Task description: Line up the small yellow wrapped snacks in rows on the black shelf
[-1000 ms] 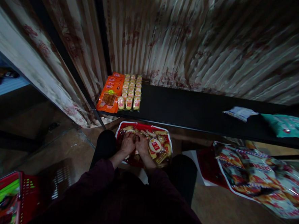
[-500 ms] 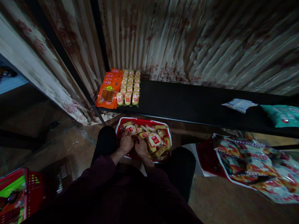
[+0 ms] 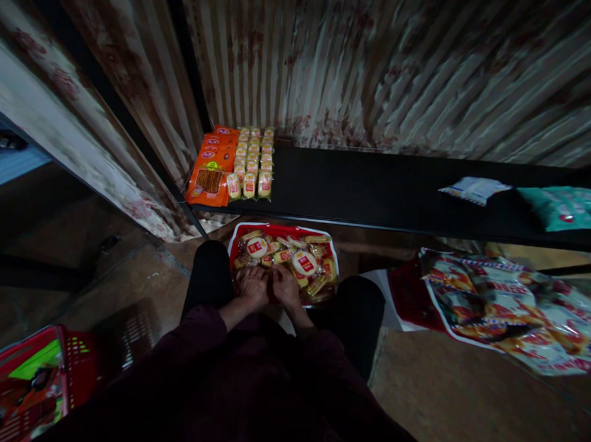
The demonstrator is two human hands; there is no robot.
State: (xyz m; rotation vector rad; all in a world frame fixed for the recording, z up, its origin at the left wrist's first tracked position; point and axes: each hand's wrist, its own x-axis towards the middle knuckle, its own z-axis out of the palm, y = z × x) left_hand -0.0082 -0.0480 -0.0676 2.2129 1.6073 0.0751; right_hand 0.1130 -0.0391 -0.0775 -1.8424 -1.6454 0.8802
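A red basket [image 3: 324, 239] full of small yellow snack packets [image 3: 305, 263] sits on the floor between my knees. My left hand [image 3: 252, 284] and my right hand [image 3: 285, 286] are side by side at its near edge, fingers curled down among the packets. What they grip is hidden in the dim light. Above the basket runs a low black shelf [image 3: 387, 200]. At its left end lie orange packs [image 3: 211, 176] and rows of small yellow packets [image 3: 251, 171].
A white packet [image 3: 473, 189] and teal bags [image 3: 565, 208] lie on the shelf's right part. A large printed sack [image 3: 510, 311] lies on the floor at right. Another red basket [image 3: 20, 384] stands at bottom left. Corrugated metal wall behind the shelf.
Both hands have drawn back toward me from the middle of the basket to its near edge. The camera has tilted, shifting the scene upward.
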